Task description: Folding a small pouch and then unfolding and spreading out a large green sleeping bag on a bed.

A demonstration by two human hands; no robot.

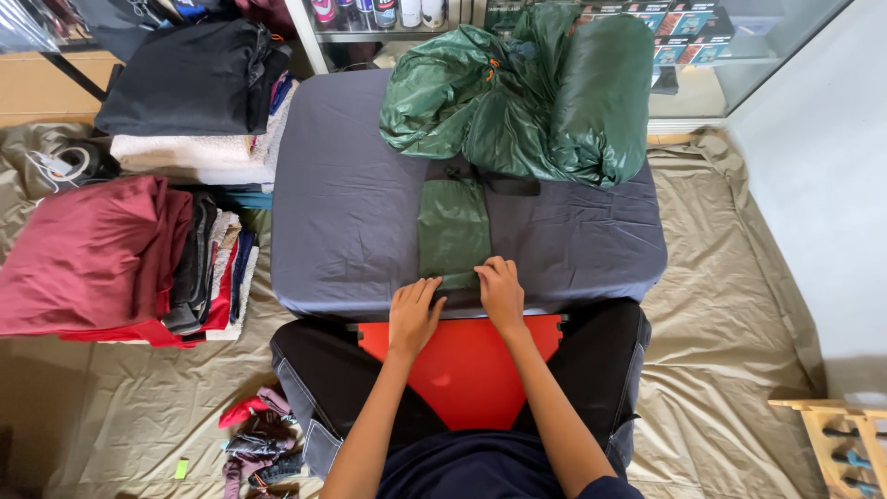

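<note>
Both hands press flat, fingers spread and grasping nothing, on the near end of a narrow folded green strip [453,231]; the left hand [412,317] sits just beside the right hand [502,294]. Beyond the fingertips the strip runs to a bunched, glossy green jacket [527,92]; that slick bulk could likely slide and pull the fold askew. Beneath the palms lies a grey padded platform [342,212]; left of the hands, stacked clothes [102,259]; all around, a tan floor sheet [721,305].
</note>
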